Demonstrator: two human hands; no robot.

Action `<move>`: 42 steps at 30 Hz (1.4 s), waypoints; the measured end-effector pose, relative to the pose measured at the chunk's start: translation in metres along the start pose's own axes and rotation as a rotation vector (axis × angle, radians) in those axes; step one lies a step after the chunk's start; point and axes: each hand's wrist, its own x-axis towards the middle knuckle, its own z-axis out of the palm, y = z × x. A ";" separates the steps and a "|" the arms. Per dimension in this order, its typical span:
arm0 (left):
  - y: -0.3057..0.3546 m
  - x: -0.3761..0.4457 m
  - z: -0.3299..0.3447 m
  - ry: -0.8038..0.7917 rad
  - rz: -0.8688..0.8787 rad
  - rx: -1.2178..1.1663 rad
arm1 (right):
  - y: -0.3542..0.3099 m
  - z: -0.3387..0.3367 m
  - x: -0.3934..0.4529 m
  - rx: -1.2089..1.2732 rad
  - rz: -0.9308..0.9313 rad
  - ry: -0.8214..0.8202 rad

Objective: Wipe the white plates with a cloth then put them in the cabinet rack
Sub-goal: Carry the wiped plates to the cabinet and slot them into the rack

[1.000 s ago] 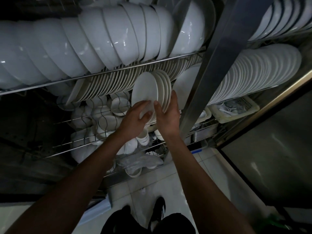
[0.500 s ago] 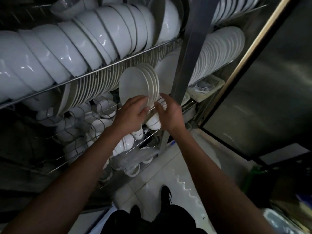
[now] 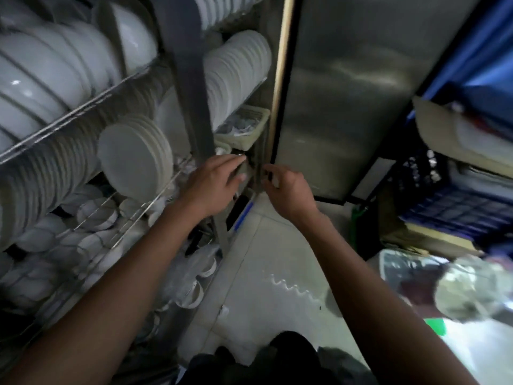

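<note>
Head view, blurred by motion: the plates (image 3: 136,159) stand on edge in the cabinet rack (image 3: 69,115), the nearest one leaning outward at the end of its row, with nothing visible in front to hold it; the likeliest trouble, as I judge it, is that this end plate tips or slides forward off the wires if a forearm brushes it, since the left arm passes just below and beside it; a knock could also rattle the small bowls (image 3: 97,215) on the lower shelf. No cloth is visible, so I cannot tell where it lies; hunting for it in this dim, crowded corner risks bumping the metal post (image 3: 191,87) or the steel door (image 3: 347,93).

The left hand (image 3: 213,182) hangs palm down just right of the plates, fingers loosely extended, its grip empty; the right hand (image 3: 288,187) is near it, apart from the plates, fingers curled inward by the door edge; whether its grip pinches anything I cannot tell; both forearms reach up and forward over the tiled floor (image 3: 272,245).
</note>
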 end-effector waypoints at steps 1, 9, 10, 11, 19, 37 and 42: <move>0.014 0.009 0.008 -0.028 0.021 -0.021 | 0.013 -0.011 -0.006 -0.021 0.022 0.026; 0.124 0.059 0.075 -0.208 0.235 -0.007 | 0.108 -0.085 -0.055 -0.152 0.223 0.144; 0.135 0.062 0.081 -0.225 0.273 -0.008 | 0.114 -0.093 -0.063 -0.162 0.255 0.169; 0.147 0.064 0.086 -0.246 0.311 -0.011 | 0.119 -0.101 -0.073 -0.171 0.291 0.198; 0.248 0.046 0.130 -0.450 0.668 -0.126 | 0.121 -0.150 -0.196 -0.242 0.625 0.357; 0.495 -0.216 0.172 -0.682 1.343 -0.219 | 0.051 -0.193 -0.579 -0.335 1.340 0.676; 0.561 -0.346 0.168 -0.751 1.467 -0.208 | 0.019 -0.196 -0.713 -0.341 1.441 0.757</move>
